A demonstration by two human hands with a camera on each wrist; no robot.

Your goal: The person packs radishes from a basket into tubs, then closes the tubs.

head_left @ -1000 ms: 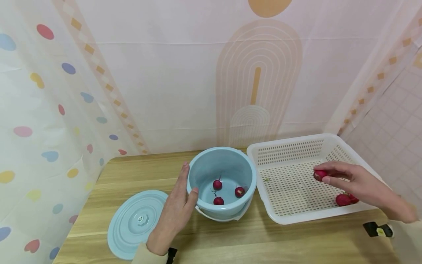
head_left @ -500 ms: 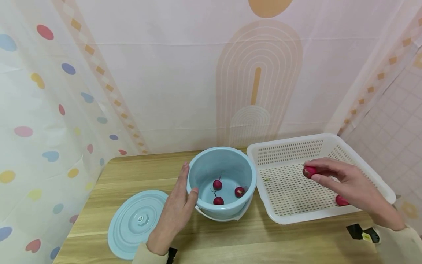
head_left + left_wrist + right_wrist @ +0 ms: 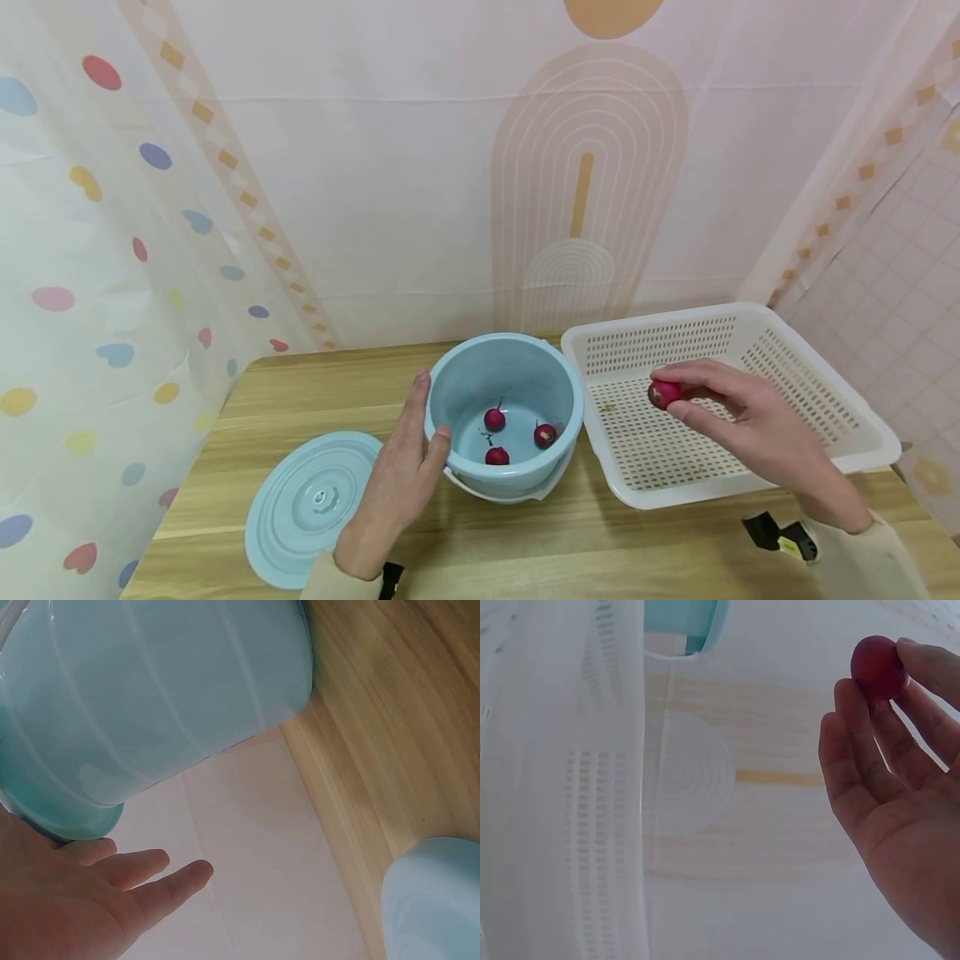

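Observation:
My right hand (image 3: 750, 417) pinches a red radish (image 3: 663, 394) between thumb and fingertips, above the left half of the white basket (image 3: 626, 496). The right wrist view has the same radish (image 3: 879, 669) at the fingertips. My left hand (image 3: 401, 479) lies with straight fingers against the near left rim of a light blue bucket (image 3: 506, 354). From the left wrist, the bucket's ribbed side (image 3: 165, 682) shows above the extended fingers (image 3: 176, 889). On the bucket's floor are three radishes, among them one (image 3: 494, 419) with a thin root pointing up.
A round blue lid (image 3: 311, 508) lies on the wooden table (image 3: 540, 550) left of the bucket, partly behind my left forearm. The bucket's white handle (image 3: 480, 497) hangs down at its front. A patterned curtain (image 3: 390, 208) closes off the back.
My right hand has carried the radish leftward across the basket toward the bucket. The radishes at the basket's near right are now out of sight behind that hand. My left hand stays put.

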